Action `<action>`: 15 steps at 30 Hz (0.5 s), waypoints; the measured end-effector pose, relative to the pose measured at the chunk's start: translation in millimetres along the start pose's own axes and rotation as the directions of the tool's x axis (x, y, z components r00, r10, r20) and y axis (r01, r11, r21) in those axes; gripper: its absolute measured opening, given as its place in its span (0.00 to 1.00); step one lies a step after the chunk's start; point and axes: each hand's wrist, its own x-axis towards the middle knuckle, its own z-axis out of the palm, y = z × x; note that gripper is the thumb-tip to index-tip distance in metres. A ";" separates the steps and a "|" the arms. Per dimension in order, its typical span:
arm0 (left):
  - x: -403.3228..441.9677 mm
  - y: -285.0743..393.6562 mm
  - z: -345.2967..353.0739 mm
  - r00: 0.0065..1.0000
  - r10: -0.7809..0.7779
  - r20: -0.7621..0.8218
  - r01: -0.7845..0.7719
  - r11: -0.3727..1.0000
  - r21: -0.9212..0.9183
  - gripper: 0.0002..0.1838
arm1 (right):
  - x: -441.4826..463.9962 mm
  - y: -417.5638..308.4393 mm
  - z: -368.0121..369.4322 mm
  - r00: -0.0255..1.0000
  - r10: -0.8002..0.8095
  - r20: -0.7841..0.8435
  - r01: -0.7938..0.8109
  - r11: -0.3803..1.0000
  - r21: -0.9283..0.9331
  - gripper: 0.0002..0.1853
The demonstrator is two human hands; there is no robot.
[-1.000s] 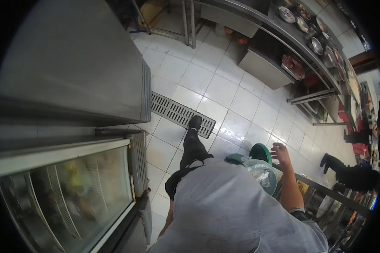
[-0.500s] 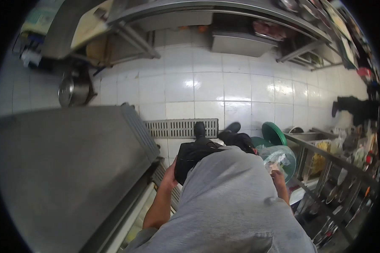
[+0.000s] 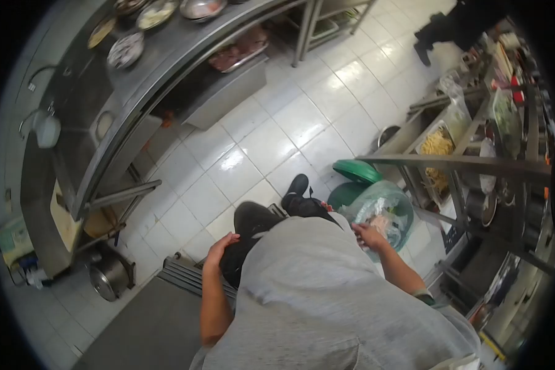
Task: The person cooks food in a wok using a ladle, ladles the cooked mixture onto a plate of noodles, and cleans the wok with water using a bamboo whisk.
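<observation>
My left hand (image 3: 220, 248) is beside my dark-trousered thigh, its fingers stretched out and nothing seen in it. My right hand (image 3: 368, 236) hangs at the near-left edge of a round green bin (image 3: 407, 231), its fingers curled in; whether they hold something is too small to tell. A clear plastic bag (image 3: 382, 200) lines the bin, with pale scraps inside. A green lid (image 3: 356, 171) leans at the bin's far side.
A metal counter (image 3: 166, 71) with several bowls runs across the upper left. A lidded pot (image 3: 107, 277) stands on the floor at left. Metal racks (image 3: 475, 161) with food trays line the right. Another person's dark-clothed leg (image 3: 439, 36) shows at the top right.
The view has turned towards the right, and the fridge has left the frame. My left hand has come into view; my right hand has gone from spread fingers to curled ones near the bin.
</observation>
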 end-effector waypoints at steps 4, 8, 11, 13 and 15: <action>2.7 55.4 10.1 0.984 -0.172 0.044 0.177 0.921 -0.348 0.27 | 13.4 -4.3 14.3 0.968 -0.243 0.062 0.237 0.967 0.091 0.27; 29.2 64.5 8.3 0.993 -0.120 -0.018 0.100 0.890 -0.445 0.26 | 36.5 -7.3 16.1 0.986 -0.133 0.101 0.091 0.937 0.338 0.26; 76.9 52.7 -6.5 0.986 -0.165 -0.012 0.138 0.861 -0.490 0.23 | 28.8 -25.8 6.2 0.998 -0.022 -0.061 0.028 0.996 0.087 0.24; 111.5 49.0 -21.9 0.994 -0.111 -0.016 0.094 0.903 -0.419 0.21 | 26.7 -30.2 3.5 0.989 0.004 -0.148 0.018 0.989 0.147 0.24; 143.0 71.0 -31.0 0.987 -0.159 -0.021 0.144 0.939 -0.313 0.20 | 14.0 -46.8 4.4 0.974 0.045 -0.221 -0.001 0.981 0.193 0.23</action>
